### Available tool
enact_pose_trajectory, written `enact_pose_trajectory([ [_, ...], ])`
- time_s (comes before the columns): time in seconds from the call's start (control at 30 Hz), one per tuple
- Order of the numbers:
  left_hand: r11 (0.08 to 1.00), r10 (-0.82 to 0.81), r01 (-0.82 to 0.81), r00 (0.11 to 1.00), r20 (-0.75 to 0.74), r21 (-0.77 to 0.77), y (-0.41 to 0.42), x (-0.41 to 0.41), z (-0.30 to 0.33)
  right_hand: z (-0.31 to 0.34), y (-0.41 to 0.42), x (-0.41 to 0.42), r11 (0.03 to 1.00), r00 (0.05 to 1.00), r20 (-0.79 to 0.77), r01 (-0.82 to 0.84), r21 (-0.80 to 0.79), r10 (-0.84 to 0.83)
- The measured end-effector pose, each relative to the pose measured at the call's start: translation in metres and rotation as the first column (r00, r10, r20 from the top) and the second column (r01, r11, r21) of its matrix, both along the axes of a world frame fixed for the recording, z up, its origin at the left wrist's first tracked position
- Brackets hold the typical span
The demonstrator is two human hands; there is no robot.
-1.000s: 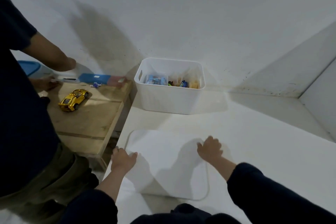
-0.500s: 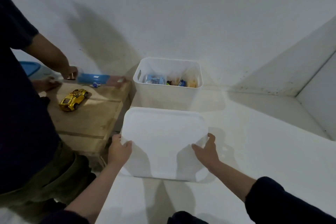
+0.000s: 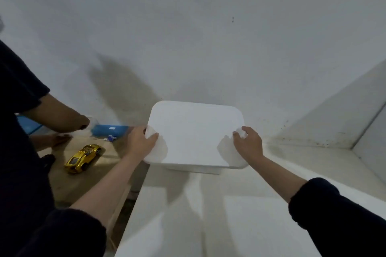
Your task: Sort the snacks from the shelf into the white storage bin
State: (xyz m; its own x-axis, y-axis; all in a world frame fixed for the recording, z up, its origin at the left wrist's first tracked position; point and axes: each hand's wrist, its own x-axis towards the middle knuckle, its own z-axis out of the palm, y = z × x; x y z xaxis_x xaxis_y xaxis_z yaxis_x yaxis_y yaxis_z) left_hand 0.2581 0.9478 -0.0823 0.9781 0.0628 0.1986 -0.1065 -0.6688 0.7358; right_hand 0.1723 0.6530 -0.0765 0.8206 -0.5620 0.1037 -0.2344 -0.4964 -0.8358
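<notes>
A flat white lid (image 3: 194, 133) with rounded corners lies over the white storage bin (image 3: 194, 170), of which only a strip of front wall shows beneath the lid. The snacks inside are hidden. My left hand (image 3: 141, 142) grips the lid's left edge, thumb on top. My right hand (image 3: 247, 142) holds the lid's right edge, fingers curled over it. The bin stands at the back of a white surface (image 3: 208, 215), against the wall.
To the left stands a wooden shelf (image 3: 87, 181) with a gold toy car (image 3: 83, 157) and a blue box (image 3: 108, 130) at its back. Another person in dark clothes (image 3: 18, 152) stands at the far left, an arm (image 3: 58, 117) reaching over the shelf. Walls close the right corner.
Both hands lifted the lid off the white surface, carried it forward and set it over the open bin, covering the snacks. The other person's arm shifted above the shelf.
</notes>
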Motion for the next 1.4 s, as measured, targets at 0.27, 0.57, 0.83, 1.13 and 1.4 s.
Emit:
enact_pose_trajectory([
  [0.27,0.993,-0.029,0.045,0.99,-0.14,0.111,-0.031,0.075,-0.021,-0.007,-0.027,0.08,0.996,0.993,-0.095,-0.074,-0.057,0.069],
  [0.57,0.986,-0.003,0.029,0.988,-0.155,0.163,-0.046,0.115,-0.054,-0.06,-0.024,0.12,0.948,0.964,-0.245,-0.167,-0.27,0.1],
  [0.83,0.989,-0.034,0.06,0.981,-0.19,0.138,-0.046,0.129,-0.062,-0.06,-0.025,0.128,0.983,0.963,-0.27,-0.058,-0.176,0.008],
  [1.13,0.994,-0.021,0.034,0.992,-0.123,0.104,-0.041,0.135,-0.08,-0.08,-0.035,0.131,0.974,0.959,-0.178,0.225,0.007,-0.22],
  [1.4,0.924,-0.009,-0.058,0.985,0.173,0.378,-0.058,0.098,-0.055,-0.064,-0.016,0.101,0.934,0.966,-0.089,0.256,0.25,-0.241],
])
